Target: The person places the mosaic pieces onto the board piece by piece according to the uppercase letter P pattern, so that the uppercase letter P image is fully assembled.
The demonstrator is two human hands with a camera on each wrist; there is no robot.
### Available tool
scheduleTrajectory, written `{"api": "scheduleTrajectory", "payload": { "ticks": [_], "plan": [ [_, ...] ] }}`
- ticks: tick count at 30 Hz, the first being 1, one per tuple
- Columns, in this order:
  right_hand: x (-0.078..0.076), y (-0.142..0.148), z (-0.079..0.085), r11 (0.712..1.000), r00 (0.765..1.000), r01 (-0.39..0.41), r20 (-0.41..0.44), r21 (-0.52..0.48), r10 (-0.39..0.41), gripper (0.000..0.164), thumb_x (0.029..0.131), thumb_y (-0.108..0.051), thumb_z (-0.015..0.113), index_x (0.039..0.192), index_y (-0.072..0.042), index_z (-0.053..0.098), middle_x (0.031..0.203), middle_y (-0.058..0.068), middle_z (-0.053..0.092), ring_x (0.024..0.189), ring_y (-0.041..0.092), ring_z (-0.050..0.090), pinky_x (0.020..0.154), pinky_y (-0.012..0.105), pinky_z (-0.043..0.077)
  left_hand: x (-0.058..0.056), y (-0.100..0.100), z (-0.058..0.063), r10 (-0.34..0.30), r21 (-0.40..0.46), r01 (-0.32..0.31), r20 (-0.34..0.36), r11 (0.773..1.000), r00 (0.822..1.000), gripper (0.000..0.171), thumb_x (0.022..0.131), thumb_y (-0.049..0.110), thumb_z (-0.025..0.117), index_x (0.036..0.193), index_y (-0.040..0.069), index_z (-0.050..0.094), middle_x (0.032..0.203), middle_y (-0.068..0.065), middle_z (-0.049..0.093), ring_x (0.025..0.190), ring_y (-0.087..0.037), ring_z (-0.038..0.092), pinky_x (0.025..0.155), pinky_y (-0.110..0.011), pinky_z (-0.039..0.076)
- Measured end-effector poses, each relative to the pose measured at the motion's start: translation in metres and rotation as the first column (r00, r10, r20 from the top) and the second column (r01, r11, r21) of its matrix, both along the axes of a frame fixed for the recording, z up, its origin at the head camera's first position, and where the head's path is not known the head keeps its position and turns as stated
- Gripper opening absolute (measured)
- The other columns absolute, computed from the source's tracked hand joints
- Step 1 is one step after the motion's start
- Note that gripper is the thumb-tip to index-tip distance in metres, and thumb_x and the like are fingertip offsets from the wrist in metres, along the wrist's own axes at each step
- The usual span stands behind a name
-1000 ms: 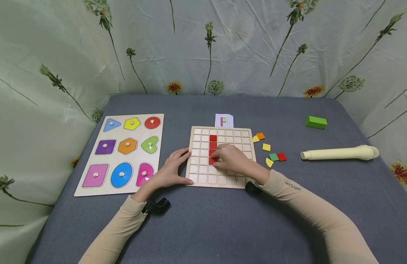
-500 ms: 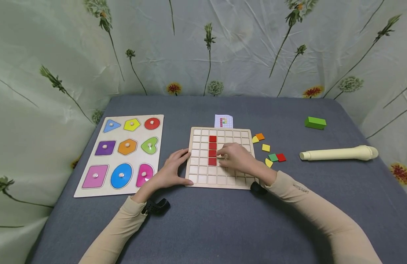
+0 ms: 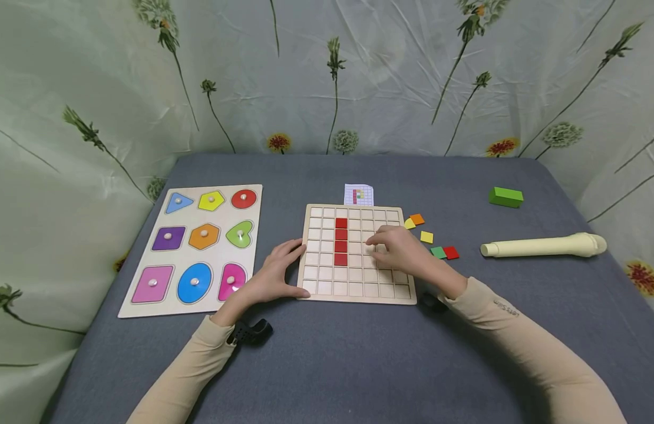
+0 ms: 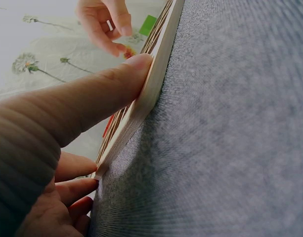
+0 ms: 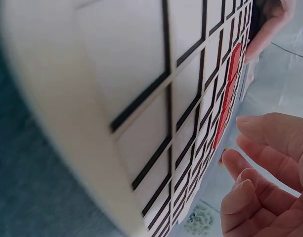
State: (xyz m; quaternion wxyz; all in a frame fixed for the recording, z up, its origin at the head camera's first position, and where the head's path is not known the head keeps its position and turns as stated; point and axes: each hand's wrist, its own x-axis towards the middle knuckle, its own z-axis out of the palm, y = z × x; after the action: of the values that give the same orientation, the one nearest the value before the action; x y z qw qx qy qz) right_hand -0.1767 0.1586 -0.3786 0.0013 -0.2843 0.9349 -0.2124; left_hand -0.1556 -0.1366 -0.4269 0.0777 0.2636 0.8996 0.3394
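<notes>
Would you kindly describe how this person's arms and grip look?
The left sleeve and right sleeve are beige, the right bearing small dark lettering. A black wrist device shows on the left, a black part on the right. The left grip and right grip wear no gloves.

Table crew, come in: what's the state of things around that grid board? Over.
Left grip touching left edge of grid board. Right grip above it, looks empty, hiding some cells from head view. Four red squares in one column.

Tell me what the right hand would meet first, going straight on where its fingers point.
Probably the red tiles on the board, though the right hand may pass above them.
</notes>
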Motion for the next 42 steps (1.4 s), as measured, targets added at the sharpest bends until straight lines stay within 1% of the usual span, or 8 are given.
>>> {"api": "scheduleTrajectory", "payload": {
  "ticks": [6,14,18,24,29,33,37,42],
  "plan": [
    [0.002,0.012,-0.001,1.0,1.0,0.009,-0.004,-0.016,-0.009,0.02,0.079,-0.006,0.067,0.097,-0.001,0.073,0.09,0.011,0.07,0.067,0.014,0.053,0.06,0.022,0.041,0.0,-0.001,-0.003,-0.004,0.008,0.004,-0.003,1.0,1.0,0.098,0.065,0.03,0.084,0.144,0.001,0.034,0.151,-0.018,0.031,0.139,-0.039,0.022,0.106,-0.065,0.022],
    [0.006,0.029,-0.004,0.998,0.999,0.041,-0.002,-0.048,-0.041,0.021,0.08,-0.003,0.065,0.099,0.0,0.072,0.093,0.012,0.069,0.077,0.02,0.059,0.064,0.024,0.045,0.0,-0.001,-0.004,-0.008,0.004,0.008,-0.004,1.0,1.0,0.099,0.065,0.031,0.084,0.144,0.001,0.033,0.151,-0.017,0.03,0.14,-0.038,0.021,0.108,-0.064,0.021],
    [0.007,0.037,-0.003,0.997,0.997,0.071,0.012,-0.032,-0.071,0.023,0.079,-0.003,0.066,0.101,-0.001,0.071,0.095,0.01,0.071,0.068,0.013,0.052,0.06,0.021,0.04,0.0,-0.001,-0.004,-0.008,0.007,0.008,-0.011,1.0,1.0,0.098,0.065,0.031,0.084,0.144,0.001,0.034,0.151,-0.018,0.03,0.139,-0.038,0.022,0.107,-0.064,0.022],
    [0.007,0.049,-0.003,0.996,0.996,0.093,-0.014,0.01,-0.093,0.022,0.08,-0.005,0.068,0.102,-0.003,0.071,0.083,0.006,0.069,0.058,0.006,0.04,0.056,0.02,0.033,0.0,-0.001,-0.004,-0.004,0.008,0.004,-0.004,1.0,1.0,0.098,0.065,0.032,0.084,0.144,0.001,0.034,0.151,-0.017,0.03,0.14,-0.038,0.022,0.107,-0.064,0.021],
    [0.008,0.061,-0.003,0.995,0.995,0.095,-0.033,0.01,-0.095,0.025,0.08,-0.003,0.069,0.104,-0.002,0.07,0.095,0.011,0.07,0.058,0.007,0.043,0.057,0.022,0.036,0.0,-0.001,-0.004,-0.006,0.008,0.007,-0.009,1.0,1.0,0.098,0.065,0.032,0.084,0.143,0.0,0.035,0.151,-0.018,0.03,0.139,-0.039,0.022,0.107,-0.064,0.022],
    [0.009,0.069,-0.002,0.992,0.992,0.12,-0.027,0.027,-0.12,0.026,0.079,-0.001,0.068,0.105,-0.001,0.069,0.101,0.014,0.069,0.059,0.007,0.044,0.059,0.024,0.039,0.0,0.0,-0.004,-0.007,0.005,0.007,-0.009,1.0,1.0,0.098,0.065,0.032,0.085,0.143,0.0,0.035,0.151,-0.018,0.031,0.139,-0.039,0.022,0.107,-0.064,0.022],
    [0.01,0.075,0.0,0.989,0.99,0.141,-0.024,0.052,-0.14,0.025,0.079,-0.001,0.067,0.104,-0.001,0.069,0.104,0.016,0.069,0.061,0.009,0.046,0.061,0.026,0.04,-0.001,-0.001,-0.003,-0.007,0.004,0.007,-0.009,1.0,1.0,0.098,0.065,0.031,0.085,0.143,0.0,0.035,0.151,-0.018,0.03,0.139,-0.039,0.022,0.107,-0.064,0.022],
    [0.009,0.083,0.0,0.987,0.988,0.147,-0.046,0.061,-0.145,0.024,0.079,0.0,0.067,0.103,-0.001,0.07,0.102,0.015,0.069,0.058,0.008,0.042,0.057,0.023,0.035,-0.001,-0.001,-0.003,-0.008,0.007,0.008,-0.011,1.0,1.0,0.098,0.065,0.031,0.085,0.143,0.0,0.034,0.151,-0.018,0.03,0.139,-0.039,0.022,0.107,-0.064,0.022]
  ]
}}
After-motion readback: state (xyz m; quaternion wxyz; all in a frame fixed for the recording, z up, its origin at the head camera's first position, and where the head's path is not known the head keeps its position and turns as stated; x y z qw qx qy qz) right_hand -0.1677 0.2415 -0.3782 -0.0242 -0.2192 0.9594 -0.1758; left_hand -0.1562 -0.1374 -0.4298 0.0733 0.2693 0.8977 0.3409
